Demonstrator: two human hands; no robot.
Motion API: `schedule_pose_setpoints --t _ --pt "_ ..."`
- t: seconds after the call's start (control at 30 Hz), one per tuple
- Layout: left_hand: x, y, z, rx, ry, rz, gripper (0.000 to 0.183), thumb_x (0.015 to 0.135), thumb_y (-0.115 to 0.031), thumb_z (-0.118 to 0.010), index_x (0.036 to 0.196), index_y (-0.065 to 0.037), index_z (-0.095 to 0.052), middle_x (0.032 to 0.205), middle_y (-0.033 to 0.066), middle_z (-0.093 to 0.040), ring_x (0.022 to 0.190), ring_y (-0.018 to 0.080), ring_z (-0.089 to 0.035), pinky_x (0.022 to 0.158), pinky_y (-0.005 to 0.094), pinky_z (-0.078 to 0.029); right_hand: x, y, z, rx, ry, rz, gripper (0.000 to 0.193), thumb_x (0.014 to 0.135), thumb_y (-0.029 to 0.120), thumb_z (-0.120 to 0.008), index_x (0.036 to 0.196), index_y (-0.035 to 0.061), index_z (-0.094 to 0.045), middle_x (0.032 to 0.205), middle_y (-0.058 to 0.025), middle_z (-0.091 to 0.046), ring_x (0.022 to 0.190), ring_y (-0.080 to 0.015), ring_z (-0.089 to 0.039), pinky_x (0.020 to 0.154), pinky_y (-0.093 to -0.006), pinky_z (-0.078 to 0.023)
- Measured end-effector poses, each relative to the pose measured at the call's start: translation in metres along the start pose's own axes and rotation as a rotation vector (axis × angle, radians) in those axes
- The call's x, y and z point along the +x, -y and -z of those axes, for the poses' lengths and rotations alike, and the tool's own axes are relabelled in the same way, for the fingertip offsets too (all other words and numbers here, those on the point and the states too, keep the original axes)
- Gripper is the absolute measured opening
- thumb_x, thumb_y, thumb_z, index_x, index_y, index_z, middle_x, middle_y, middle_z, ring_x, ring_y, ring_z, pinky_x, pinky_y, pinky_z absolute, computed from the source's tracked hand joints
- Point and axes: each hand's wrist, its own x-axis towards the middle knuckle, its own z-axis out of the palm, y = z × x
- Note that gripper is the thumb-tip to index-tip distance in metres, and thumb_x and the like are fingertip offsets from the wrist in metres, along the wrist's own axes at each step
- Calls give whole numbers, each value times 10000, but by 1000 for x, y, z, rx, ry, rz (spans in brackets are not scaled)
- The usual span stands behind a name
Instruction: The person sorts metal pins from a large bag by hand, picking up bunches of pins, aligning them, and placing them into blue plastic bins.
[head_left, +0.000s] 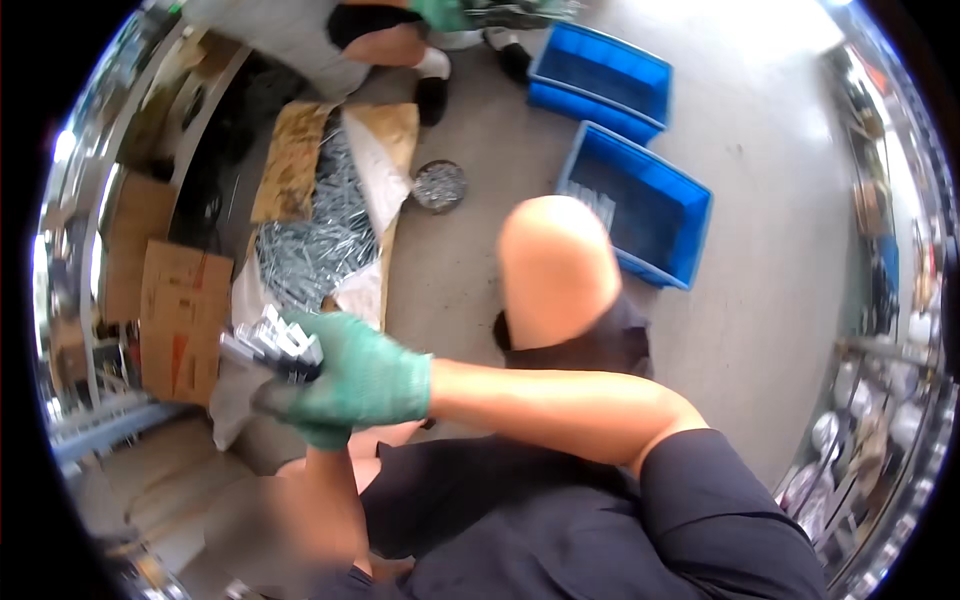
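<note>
My right hand [372,372], in a green knit glove, reaches across to the left and closes around a bundle of short silvery metal bars [275,338]. Below and partly behind it is my left hand [322,434], gloved as well. Its dark fingers curl under the same bundle, though most of that hand is hidden. The bars stick out past the fingers in an uneven stack. Just beyond the hands, a heap of similar long metal pieces [325,235] lies in an opened cardboard box with white lining [400,130].
A round dish of small metal parts [440,187] stands right of the box. Two blue plastic crates [690,235] sit farther right, the nearer holding some metal pieces. Another person [395,45] is at the far side. Flattened cardboard [180,320] and shelving line the left; racks line the right.
</note>
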Motion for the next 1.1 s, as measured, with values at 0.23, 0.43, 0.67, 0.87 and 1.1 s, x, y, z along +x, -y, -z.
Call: schedule_pose_setpoints --t 0.23,0.43,0.67,0.87,1.1 --pt "0 11 -38 18 -11 -12 710 939 -671 -478 1320 -76 -545 1291 85 -597 1154 220 -587 979 398 -486 2 2 13 -260 -225 340 185 897 213 -565 927 31 -580 827 -205 -609 804 -451 -592 710 -489 -480" --pt "9 1 -76 -42 -48 -67 748 902 -720 -501 1309 -95 -557 1307 93 -590 1197 242 -571 1026 430 -464 15 40 32 -19 -206 205 144 856 111 -590 986 48 -587 787 -157 -643 715 -303 -638 668 -420 -500" --pt "30 0 -97 -584 178 99 790 864 -781 -499 1314 -134 -549 1335 95 -564 1248 256 -544 1071 472 -436 30 62 65 146 92 175 249 925 187 -652 1010 -45 -629 1146 -230 -680 1066 -293 -664 948 -416 -524" --pt "36 13 -111 -640 55 113 1020 788 -825 -547 1473 -81 -416 1391 153 -501 1293 315 -488 1110 473 -381 28 46 86 179 74 194 275 896 220 -694 1044 -9 -649 1101 -124 -695 937 -164 -626 855 -304 -507" --pt "48 13 -144 -617 309 127 978 775 -826 -563 1429 -104 -478 1388 109 -513 1309 303 -472 1120 509 -344 33 64 108 353 -40 325 294 936 227 -685 1094 -13 -621 1193 -173 -657 1018 -211 -646 909 -334 -516"
